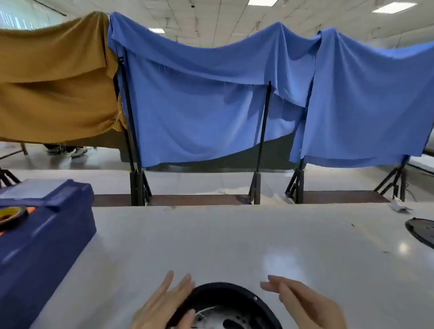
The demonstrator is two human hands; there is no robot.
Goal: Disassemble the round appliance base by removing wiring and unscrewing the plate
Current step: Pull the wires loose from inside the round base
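Note:
A round black appliance base [227, 291] lies on the white table [233, 238] at the bottom middle of the head view, its open inside facing up with white wiring [207, 311] and a pale inner plate [240, 324] showing. A small screw [255, 298] sits on its right rim. My left hand [163, 307] rests against the base's left rim, fingers stretched along it and thumb over the edge by the wires. My right hand [302, 307] hovers just right of the base, fingers apart, holding nothing. The base's near part is cut off by the frame.
A dark blue toolbox [44, 232] stands at the left with a roll of tape [5, 216] on top. A second black round part [427, 233] lies at the table's right edge. Blue and mustard cloths hang on stands beyond the table's far edge.

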